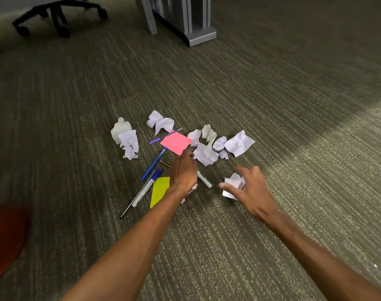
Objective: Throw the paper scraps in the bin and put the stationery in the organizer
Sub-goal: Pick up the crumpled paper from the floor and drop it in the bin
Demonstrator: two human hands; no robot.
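Observation:
Several crumpled white paper scraps lie on the carpet, one pile at the left and a cluster at the right. A pink sticky note, a yellow-green sticky note, a purple pen, a blue pen, a white marker with a blue cap and another white marker lie between them. My left hand reaches over the stationery, fingertips by the pink note's near corner; a bit of white shows under its wrist. My right hand curls around a crumpled scrap.
A grey metal shelf base stands on the carpet at the back. The wheeled foot of an office chair is at the back left. A red-brown object fills the lower left edge. No bin or organizer is in view.

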